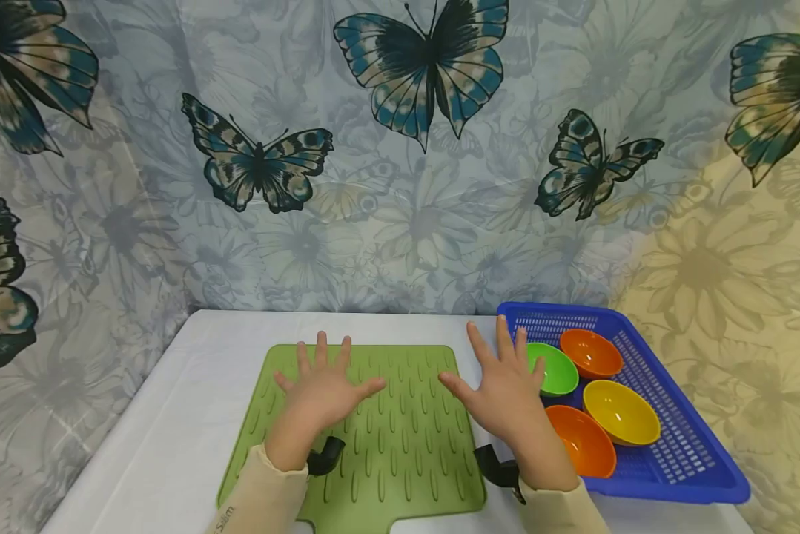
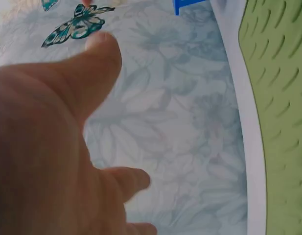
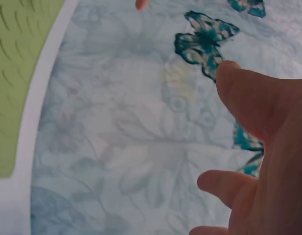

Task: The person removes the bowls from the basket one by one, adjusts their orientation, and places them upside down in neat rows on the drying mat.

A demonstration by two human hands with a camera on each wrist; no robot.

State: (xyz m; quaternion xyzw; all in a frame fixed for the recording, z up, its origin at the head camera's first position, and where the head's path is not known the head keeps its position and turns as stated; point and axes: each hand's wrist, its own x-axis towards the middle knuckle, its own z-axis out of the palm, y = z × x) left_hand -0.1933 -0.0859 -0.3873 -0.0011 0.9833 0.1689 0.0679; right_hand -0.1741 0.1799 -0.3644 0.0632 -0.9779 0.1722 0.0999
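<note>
From the head view, the left hand (image 1: 322, 389) and right hand (image 1: 503, 389) hover palm-down, each grip spread and holding nothing, over the green mat (image 1: 400, 437) at the table's (image 1: 173, 445) middle. A blue basket (image 1: 673, 437) of coloured bowls (image 1: 620, 411) sits at the right edge.

Left wrist view: spread fingers (image 2: 104, 54), mat (image 2: 283, 122) at the side.

Right wrist view: fingers (image 3: 239, 88) spread before the butterfly curtain (image 3: 131, 122).

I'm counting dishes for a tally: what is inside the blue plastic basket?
The blue perforated plastic basket holds four bowls: green, yellow, and two orange ones. The right hand covers part of the basket's left side, so anything there is hidden.
</note>
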